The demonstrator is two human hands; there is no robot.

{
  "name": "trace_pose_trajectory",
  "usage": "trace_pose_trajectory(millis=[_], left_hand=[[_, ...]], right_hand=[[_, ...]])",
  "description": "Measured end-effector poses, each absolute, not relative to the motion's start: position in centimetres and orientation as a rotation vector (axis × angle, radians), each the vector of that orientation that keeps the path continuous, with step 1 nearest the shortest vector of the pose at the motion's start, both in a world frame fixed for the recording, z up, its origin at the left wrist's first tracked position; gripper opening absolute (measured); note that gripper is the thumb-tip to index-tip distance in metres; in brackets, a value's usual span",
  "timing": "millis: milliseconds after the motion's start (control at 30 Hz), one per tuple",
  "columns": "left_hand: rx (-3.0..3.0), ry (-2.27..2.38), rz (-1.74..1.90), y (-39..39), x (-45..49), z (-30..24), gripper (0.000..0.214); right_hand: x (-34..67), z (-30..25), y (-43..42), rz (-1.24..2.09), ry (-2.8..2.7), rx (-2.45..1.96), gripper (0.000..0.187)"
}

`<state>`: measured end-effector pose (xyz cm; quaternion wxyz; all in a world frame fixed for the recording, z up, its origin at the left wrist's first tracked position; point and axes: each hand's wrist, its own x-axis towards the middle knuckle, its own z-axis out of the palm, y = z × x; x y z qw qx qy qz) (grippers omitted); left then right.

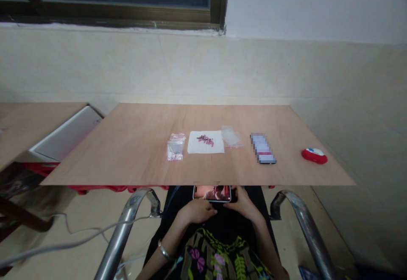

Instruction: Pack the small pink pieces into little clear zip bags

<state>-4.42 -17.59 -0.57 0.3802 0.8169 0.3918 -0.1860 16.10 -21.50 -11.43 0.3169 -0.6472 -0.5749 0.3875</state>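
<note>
A smartphone with a lit picture on its screen lies sideways over the lap, its far side hidden under the table edge. My left hand, fingers curled, overlaps the phone's lower left edge. At the phone's right end, my right hand is closed around it, thumb along the near side. On the table above, small pink and dark pieces are heaped on a white sheet. Left of the sheet are small clear zip bags; an empty-looking clear bag touches its right side.
A second phone with a blurred screen and a red and white rounded object lie on the right of the wooden tabletop. Metal armrests flank the lap. A grey cable crosses the left side.
</note>
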Motion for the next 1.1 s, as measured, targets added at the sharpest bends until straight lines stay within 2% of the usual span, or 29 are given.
trace_pose_trajectory(millis=[100, 167, 333, 500, 733, 833, 1000, 1100], left_hand=[[2.16, 0.995, -0.488, -19.1, -4.0, 0.0, 0.036], [2.205, 1.032, -0.465, -20.2, -4.0, 0.9, 0.043], [2.185, 1.124, -0.553, -21.4, -3.8, 1.8, 0.049], [2.061, 1.13, -0.511, -20.5, -4.1, -0.5, 0.05], [1.912, 0.998, -0.389, -18.8, -6.0, -1.3, 0.042], [1.771, 0.916, -0.346, -17.6, -7.9, -0.4, 0.049], [1.689, 1.104, -0.192, -16.1, -10.6, -0.6, 0.047], [1.753, 1.499, -0.164, -15.8, -11.1, -1.4, 0.036]], right_hand=[[16.0, -11.6, -21.3, 0.927, -1.569, -1.747, 0.085], [15.9, -11.7, -21.2, 0.896, -1.608, -1.774, 0.093], [16.0, -12.0, -20.7, 0.869, -1.736, -1.784, 0.085], [16.4, -12.5, -20.0, 0.914, -1.722, -1.752, 0.077], [17.1, -12.1, -20.7, 1.0, -1.669, -1.679, 0.086], [17.4, -11.8, -21.2, 1.047, -1.681, -1.643, 0.091], [17.7, -11.1, -21.8, 1.149, -1.694, -1.607, 0.089], [17.7, -10.8, -21.9, 1.157, -1.691, -1.634, 0.087]])
